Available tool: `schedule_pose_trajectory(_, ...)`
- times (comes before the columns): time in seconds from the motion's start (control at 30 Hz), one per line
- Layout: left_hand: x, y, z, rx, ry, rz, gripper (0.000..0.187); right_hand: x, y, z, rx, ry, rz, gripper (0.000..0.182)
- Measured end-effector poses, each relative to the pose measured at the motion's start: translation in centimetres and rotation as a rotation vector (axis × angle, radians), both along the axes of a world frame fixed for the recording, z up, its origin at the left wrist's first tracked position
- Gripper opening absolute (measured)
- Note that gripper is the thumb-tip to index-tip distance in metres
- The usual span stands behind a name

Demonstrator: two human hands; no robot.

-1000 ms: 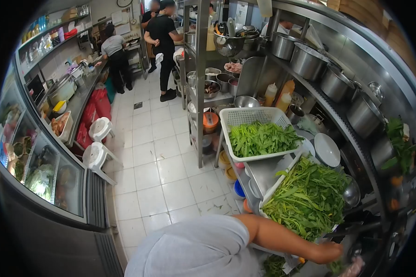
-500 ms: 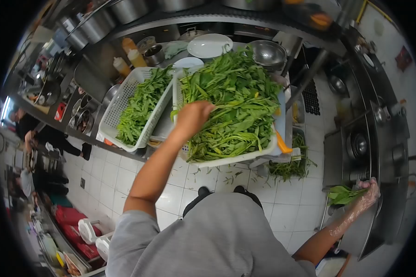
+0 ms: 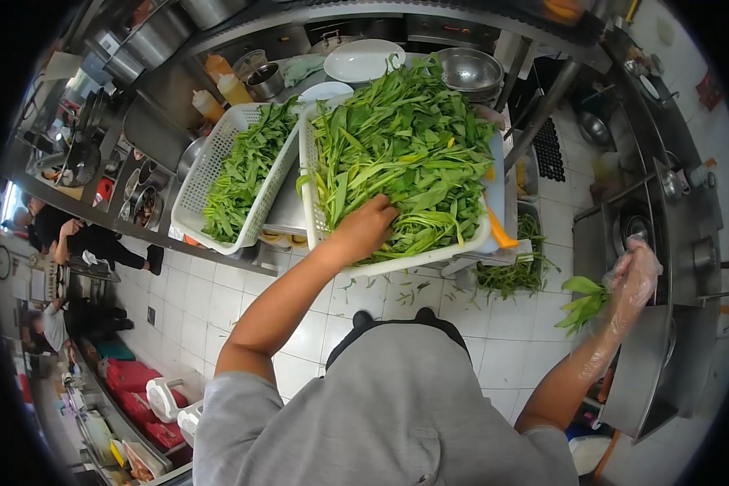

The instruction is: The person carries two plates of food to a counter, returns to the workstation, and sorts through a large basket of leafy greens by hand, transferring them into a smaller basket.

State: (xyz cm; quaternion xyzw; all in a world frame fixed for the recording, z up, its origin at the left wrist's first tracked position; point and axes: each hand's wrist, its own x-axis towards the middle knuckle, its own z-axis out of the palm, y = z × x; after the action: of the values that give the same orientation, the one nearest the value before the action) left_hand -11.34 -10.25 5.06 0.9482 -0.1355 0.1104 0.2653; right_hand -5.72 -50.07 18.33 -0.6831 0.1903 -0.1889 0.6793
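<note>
My bare left hand [image 3: 370, 229] reaches down into the near left part of a big heap of long-stemmed leafy greens [image 3: 405, 146]. Its fingers are curled against the stems, with the tips partly hidden among them. The heap overflows a white plastic basket [image 3: 308, 154]. Out to the right, my right hand [image 3: 636, 271], in a clear plastic glove, is closed around a small bunch of leafy greens [image 3: 583, 304], leaves pointing left. A second white perforated basket [image 3: 188, 194] to the left holds a smaller pile of greens [image 3: 247, 174].
An orange-handled knife [image 3: 500, 233] lies at the heap's right. Below it stands a bin of greens and stems [image 3: 510, 271]. Bits of stem litter the tiled floor [image 3: 300, 368]. Behind are a white plate [image 3: 364, 61], a steel bowl [image 3: 470, 70] and sauce bottles [image 3: 233, 87]. People [image 3: 65, 231] stand far left.
My left hand has come down from above the heap into its near edge. My right hand has shifted slightly up and left with its bunch, which now hangs lower. The view has shifted slightly.
</note>
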Motion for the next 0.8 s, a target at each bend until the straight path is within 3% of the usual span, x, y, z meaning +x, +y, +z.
schedule_pose_trajectory(0.07,0.2,-0.4,-0.1,0.022,0.086,0.027,0.017,0.0,-0.1,-2.4,-0.165,-0.136,0.177,0.016)
schedule_pose_trajectory(0.1,0.4,-0.6,0.4,0.07,0.062,0.025,0.021,0.1,0.4,-2.2,-0.03,0.031,0.193,0.017)
schedule_pose_trajectory(0.2,1.0,0.1,2.7,0.098,-0.118,0.064,0.024,-0.4,0.0,-5.3,-0.074,-0.066,0.329,0.021)
schedule_pose_trajectory(0.27,1.4,1.1,4.9,-0.264,-0.297,0.209,0.02,-0.6,0.3,-6.1,-0.076,-0.095,0.4,0.023)
schedule_pose_trajectory(0.3,1.4,1.4,6.3,-0.432,-0.263,0.27,0.02,-0.7,0.8,-6.2,-0.09,-0.059,0.39,0.023)
schedule_pose_trajectory(0.33,1.5,1.9,6.7,-0.422,-0.281,0.278,0.02,-0.7,1.2,-6.4,-0.104,-0.024,0.381,0.022)
schedule_pose_trajectory(0.4,1.8,2.7,7.3,-0.697,-0.093,0.443,0.023,-0.8,2.1,-6.5,-0.104,-0.075,0.448,0.02)
schedule_pose_trajectory(0.47,1.8,2.9,7.5,-0.667,-0.139,0.43,0.026,-2.0,3.9,-5.2,-0.352,-0.003,0.509,0.02)
schedule_pose_trajectory(0.53,1.5,2.6,7.6,-0.87,0.069,0.429,0.028,-2.4,4.8,-5.4,-0.416,-0.002,0.535,0.018)
schedule_pose_trajectory(0.6,1.4,2.1,7.6,-0.932,0.013,0.409,0.029,-2.8,6.9,-5.2,-0.718,-0.277,0.532,0.017)
schedule_pose_trajectory(0.67,1.1,2.4,7.3,-0.92,0.107,0.423,0.033,-2.9,9.1,-4.1,-0.679,-0.247,0.562,0.018)
schedule_pose_trajectory(0.73,1.0,1.6,7.3,-0.936,0.081,0.401,0.034,-2.3,10.9,-4.0,-0.717,-0.495,0.702,0.018)
schedule_pose_trajectory(0.8,0.8,0.7,7.6,-0.95,0.064,0.371,0.036,-2.2,13.9,-2.1,-0.749,-0.578,0.777,0.018)
